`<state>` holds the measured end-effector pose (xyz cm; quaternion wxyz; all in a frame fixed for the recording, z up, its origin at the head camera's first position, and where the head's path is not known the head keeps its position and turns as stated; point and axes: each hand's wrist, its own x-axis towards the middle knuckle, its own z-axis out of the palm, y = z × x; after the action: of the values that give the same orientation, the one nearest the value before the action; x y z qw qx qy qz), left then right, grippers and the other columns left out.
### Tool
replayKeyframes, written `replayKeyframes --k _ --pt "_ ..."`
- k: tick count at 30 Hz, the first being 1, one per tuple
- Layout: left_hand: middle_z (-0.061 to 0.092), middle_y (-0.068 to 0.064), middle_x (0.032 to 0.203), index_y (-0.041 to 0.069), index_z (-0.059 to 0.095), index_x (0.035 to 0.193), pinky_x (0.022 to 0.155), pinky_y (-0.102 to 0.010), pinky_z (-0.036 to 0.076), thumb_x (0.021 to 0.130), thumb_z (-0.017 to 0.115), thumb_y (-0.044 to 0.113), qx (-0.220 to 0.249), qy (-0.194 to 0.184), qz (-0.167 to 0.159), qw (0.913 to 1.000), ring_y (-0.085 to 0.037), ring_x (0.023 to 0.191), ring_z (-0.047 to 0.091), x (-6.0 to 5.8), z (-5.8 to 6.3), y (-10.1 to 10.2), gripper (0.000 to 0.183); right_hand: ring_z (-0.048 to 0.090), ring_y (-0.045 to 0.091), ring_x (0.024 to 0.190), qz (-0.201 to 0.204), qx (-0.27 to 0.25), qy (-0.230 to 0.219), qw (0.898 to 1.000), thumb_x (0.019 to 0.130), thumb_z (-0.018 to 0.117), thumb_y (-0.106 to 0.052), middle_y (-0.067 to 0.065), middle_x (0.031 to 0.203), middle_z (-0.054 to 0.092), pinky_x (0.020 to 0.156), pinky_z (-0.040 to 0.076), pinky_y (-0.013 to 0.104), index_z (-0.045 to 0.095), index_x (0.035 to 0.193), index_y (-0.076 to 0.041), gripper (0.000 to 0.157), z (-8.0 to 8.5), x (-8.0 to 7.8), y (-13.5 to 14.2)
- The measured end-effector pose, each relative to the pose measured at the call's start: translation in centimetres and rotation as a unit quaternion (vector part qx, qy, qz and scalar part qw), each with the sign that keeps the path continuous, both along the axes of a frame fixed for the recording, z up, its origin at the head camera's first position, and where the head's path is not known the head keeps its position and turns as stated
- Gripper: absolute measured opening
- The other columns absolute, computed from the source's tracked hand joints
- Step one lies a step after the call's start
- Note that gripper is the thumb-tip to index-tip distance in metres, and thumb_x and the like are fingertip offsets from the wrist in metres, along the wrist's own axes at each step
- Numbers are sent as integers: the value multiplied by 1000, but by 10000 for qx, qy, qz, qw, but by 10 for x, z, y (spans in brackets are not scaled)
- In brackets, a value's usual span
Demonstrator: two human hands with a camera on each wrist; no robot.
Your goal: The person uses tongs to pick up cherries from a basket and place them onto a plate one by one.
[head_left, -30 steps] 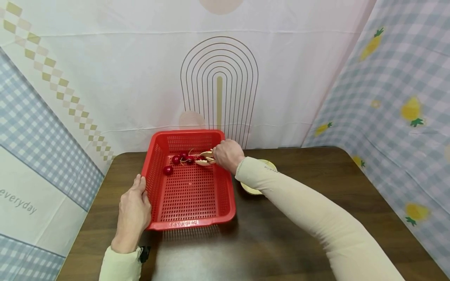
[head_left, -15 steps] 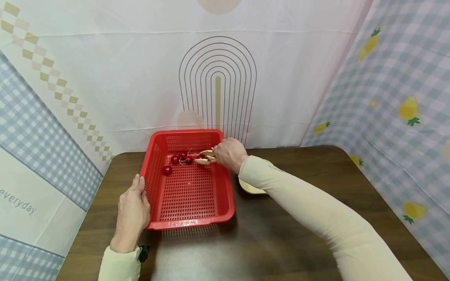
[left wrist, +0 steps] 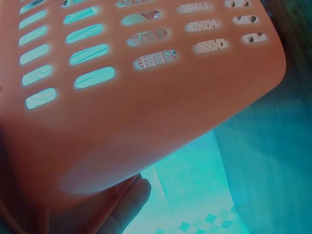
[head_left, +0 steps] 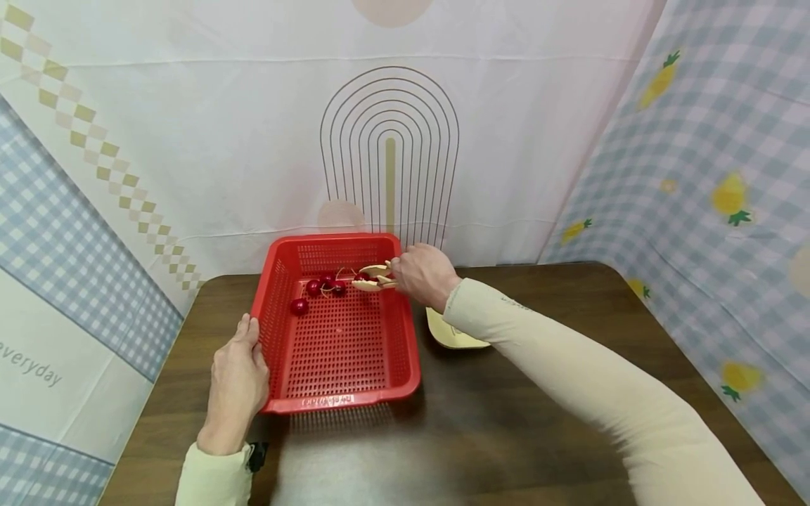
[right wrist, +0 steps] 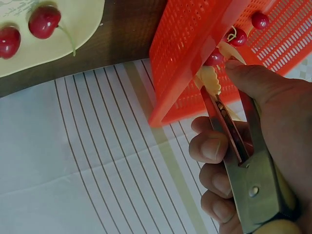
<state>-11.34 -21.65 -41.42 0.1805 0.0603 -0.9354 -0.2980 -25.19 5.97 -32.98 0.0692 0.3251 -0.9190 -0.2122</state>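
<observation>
In the head view, my left hand (head_left: pixel 239 372) grips the left rim of a red perforated plastic basket (head_left: pixel 338 402). The left wrist view shows a fingertip (left wrist: pixel 136 197) tucked under that rim. My right hand (head_left: pixel 425 273) holds tongs (right wrist: pixel 251 187) with a metal body and cream scalloped tips, reaching over the basket's right rim. Between the tips is a dark red cherry (right wrist: pixel 214 57). Several more cherries, some with stems, lie at the back of the basket, and a single cherry (head_left: pixel 299 306) sits to their left.
A pale yellow plate (head_left: pixel 457 338) stands right of the basket, partly hidden under my right forearm; two cherries (right wrist: pixel 44 22) on it show in the right wrist view. The wooden table (head_left: pixel 506 429) runs back to a patterned cloth backdrop (head_left: pixel 266 154).
My right hand has risen slightly and moved right, with the tongs and the cherry between their tips coming up off the basket floor. The left hand keeps its hold on the rim.
</observation>
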Motion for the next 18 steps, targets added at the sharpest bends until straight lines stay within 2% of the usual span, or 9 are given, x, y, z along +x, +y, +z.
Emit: replayKeyframes --k 6,9,13,18 --pt "43 -27 154 -10 49 144 109 -63 43 99 50 -6 21 -2 -3 10000 -47 139 48 0 0 0 45 69 23 78 46 -192 17 9998 97 67 -41 5 81 74 74 59 36 69 90 -12 30 4 4 10" --pt "43 -27 154 -11 49 144 109 -63 44 99 50 -6 25 11 -25 10000 -47 139 48 0 0 0 45 69 23 78 19 -330 37 9994 97 66 -45 5 80 73 73 59 36 69 89 -11 35 7 6 15" --pt "43 -27 154 -10 49 144 109 -63 44 99 49 -6 14 0 -23 10000 -47 139 48 0 0 0 45 67 24 80 -31 -324 8 9995 99 64 -44 5 80 73 73 59 36 68 91 -10 35 9 8 23" --pt "43 -26 155 -10 49 145 108 -63 44 99 50 -5 0 -30 -12 10000 -47 139 48 0 0 0 46 66 25 80 -1 -316 30 9995 97 68 -41 5 80 71 76 58 37 65 94 -9 33 11 12 34"
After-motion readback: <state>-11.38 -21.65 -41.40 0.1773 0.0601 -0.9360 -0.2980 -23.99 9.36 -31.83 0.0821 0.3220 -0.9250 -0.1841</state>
